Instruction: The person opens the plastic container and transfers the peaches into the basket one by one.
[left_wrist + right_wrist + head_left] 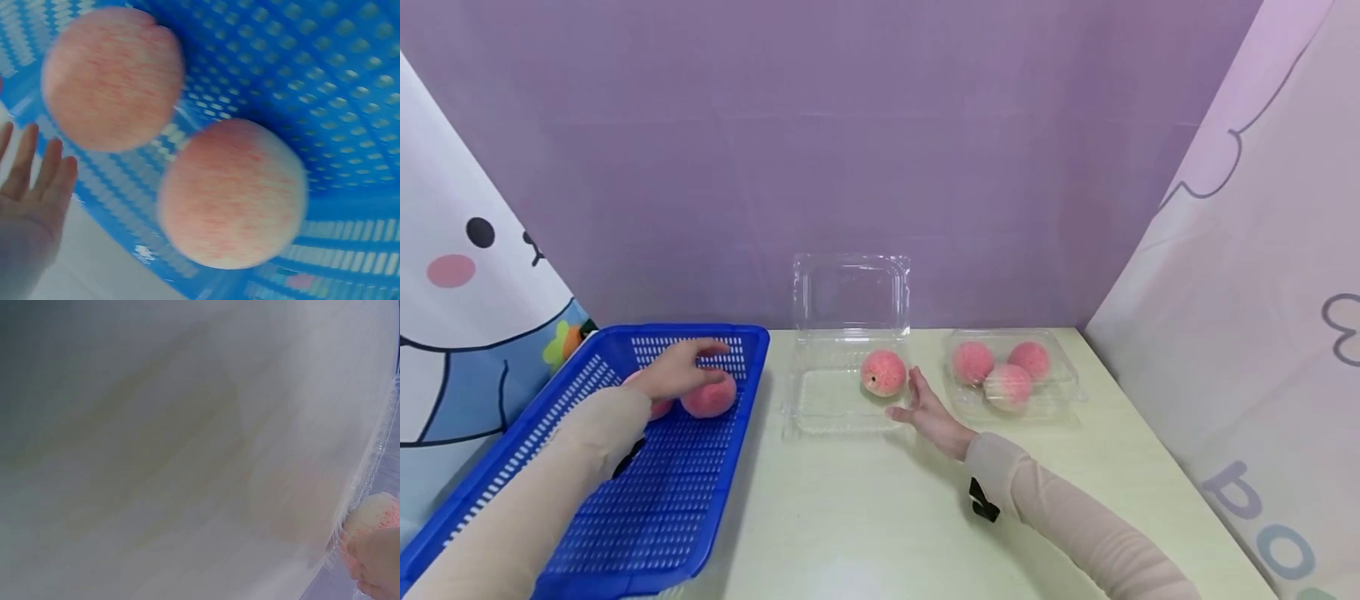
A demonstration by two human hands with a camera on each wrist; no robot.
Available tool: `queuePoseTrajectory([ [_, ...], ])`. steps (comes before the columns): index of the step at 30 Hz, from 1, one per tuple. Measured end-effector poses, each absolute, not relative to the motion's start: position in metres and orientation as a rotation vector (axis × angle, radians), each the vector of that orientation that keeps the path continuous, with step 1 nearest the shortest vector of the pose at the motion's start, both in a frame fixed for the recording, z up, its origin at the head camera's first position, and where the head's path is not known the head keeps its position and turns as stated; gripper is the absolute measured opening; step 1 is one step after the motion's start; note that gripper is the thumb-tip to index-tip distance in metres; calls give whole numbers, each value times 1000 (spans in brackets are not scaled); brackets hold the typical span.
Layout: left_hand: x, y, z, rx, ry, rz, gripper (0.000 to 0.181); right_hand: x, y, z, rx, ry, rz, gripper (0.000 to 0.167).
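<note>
Over the blue basket (700, 500), the left hand (681, 371) hangs above two peaches, its fingers spread near the right peach (709, 398). In the left wrist view that hand (34, 194) is open beside one peach (112, 78), with another peach (232, 194) lower down. An open clear plastic box (827, 400), lid raised at the back, holds one peach (883, 373) on its right side. The right hand (932, 417) is at that box's right edge, thumb and fingers apart, close to the peach. In the right wrist view the hand (378, 559) overlaps a peach (375, 515).
Right of the right hand, a second clear box (1060, 387) with its lid down contains three peaches (973, 362). A purple cloth backdrop (880, 150) stands behind the table (820, 517), and printed cloths hang at both sides.
</note>
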State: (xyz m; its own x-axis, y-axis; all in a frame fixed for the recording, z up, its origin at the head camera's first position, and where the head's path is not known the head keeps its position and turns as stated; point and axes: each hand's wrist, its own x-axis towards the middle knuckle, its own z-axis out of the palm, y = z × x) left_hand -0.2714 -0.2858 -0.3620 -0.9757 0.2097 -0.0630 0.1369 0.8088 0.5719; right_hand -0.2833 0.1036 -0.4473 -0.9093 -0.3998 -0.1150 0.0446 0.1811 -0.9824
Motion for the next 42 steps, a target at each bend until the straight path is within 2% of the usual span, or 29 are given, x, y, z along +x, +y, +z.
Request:
queuePoseTrajectory([
  [10, -256, -246, -327, 268, 3043, 970, 39, -286, 102, -443, -329, 2115, -1801, 96],
  [17, -243, -201, -305, 375, 2965, 1073, 32, -287, 103, -443, -332, 2111, -1806, 96],
  [22, -233, -157, -301, 313, 2771, 1290, 28, -287, 105, -447, -317, 2107, -1793, 97],
  [30, -245, -103, -316, 331, 2685, 1331, 23, -284, 106, -447, -346, 2109, -1790, 100],
  [42, -285, -80, -356, 423, 2764, 1164, 35, -282, 103, -445, -306, 2106, -1773, 100],
])
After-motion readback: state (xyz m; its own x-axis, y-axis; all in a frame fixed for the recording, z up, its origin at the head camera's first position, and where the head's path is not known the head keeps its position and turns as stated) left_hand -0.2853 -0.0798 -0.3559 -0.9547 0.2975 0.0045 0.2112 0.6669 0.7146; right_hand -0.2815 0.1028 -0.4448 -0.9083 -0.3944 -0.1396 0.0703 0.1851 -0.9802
